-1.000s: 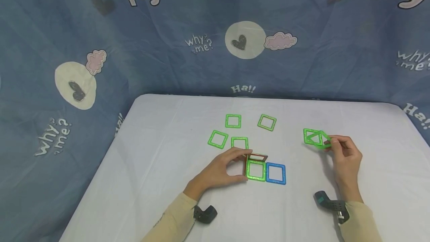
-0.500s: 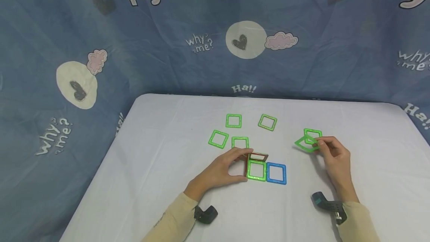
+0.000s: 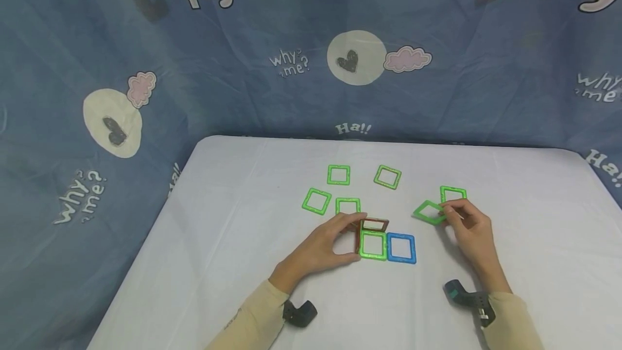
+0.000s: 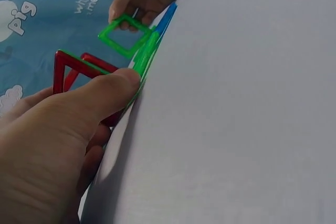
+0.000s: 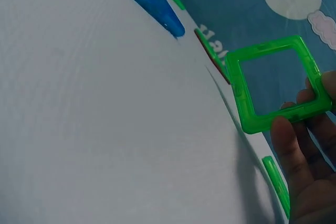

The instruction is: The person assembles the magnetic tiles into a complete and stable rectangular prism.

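Thumb and fingers of the left hand [image 3: 318, 247] grip the left side of a small group of frame tiles. That group has upright red tiles [image 4: 59, 72] at its left and back, a flat green tile [image 3: 373, 246], and a blue tile [image 3: 401, 248] joined on the right. Above the table, the right hand [image 3: 473, 234] pinches a single green square tile [image 3: 429, 213] by its right corner; the right wrist view shows this held tile [image 5: 244, 90] between thumb and fingers, tilted. The left hand's thumb [image 4: 113, 90] presses near the green tile's edge.
Behind the group lie several loose green tiles, among them one at the left [image 3: 316, 201], one at the back [image 3: 338, 175] and one angled [image 3: 387, 177]. Another green tile [image 3: 453, 193] lies behind the right hand. A patterned blue cloth [image 3: 272, 101] hangs beyond the white table [image 3: 233, 199].
The right hand has moved left and slightly toward the near side with its green tile, off the tile lying behind. The left hand stays at the group, which has shifted very slightly.
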Motion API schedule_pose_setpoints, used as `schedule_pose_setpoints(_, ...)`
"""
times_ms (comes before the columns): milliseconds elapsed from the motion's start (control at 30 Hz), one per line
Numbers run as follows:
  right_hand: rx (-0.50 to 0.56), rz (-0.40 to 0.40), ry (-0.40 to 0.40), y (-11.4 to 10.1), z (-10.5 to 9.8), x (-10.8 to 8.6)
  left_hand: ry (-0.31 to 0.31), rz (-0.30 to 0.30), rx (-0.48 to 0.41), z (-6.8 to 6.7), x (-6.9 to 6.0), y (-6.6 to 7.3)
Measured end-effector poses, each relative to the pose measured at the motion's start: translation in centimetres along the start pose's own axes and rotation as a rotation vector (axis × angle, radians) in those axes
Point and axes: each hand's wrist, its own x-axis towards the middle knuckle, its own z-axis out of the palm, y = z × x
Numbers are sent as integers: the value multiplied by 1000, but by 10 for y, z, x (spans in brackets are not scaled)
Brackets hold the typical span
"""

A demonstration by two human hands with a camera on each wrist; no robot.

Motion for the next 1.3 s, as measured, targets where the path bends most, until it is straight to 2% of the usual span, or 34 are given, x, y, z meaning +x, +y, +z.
schedule_pose_setpoints(200, 10, -9, -34, -2, 5, -1, 9, -32, 20, 1, 0, 4)
schedule_pose_setpoints(400, -26, -13, -37, 2, 7, -1, 12, -59, 27, 2, 0, 6)
schedule_pose_setpoints(700, -38, -22, -52, 3, 7, -1, 19, -47, 16, 1, 0, 5)
schedule_pose_setpoints(1067, -39, -23, -80, -2, 11, -2, 23, -71, -19, 2, -1, 4)
schedule_pose_setpoints(1300, -34, -42, -92, -8, 16, -3, 30, -54, -15, 2, -1, 4)
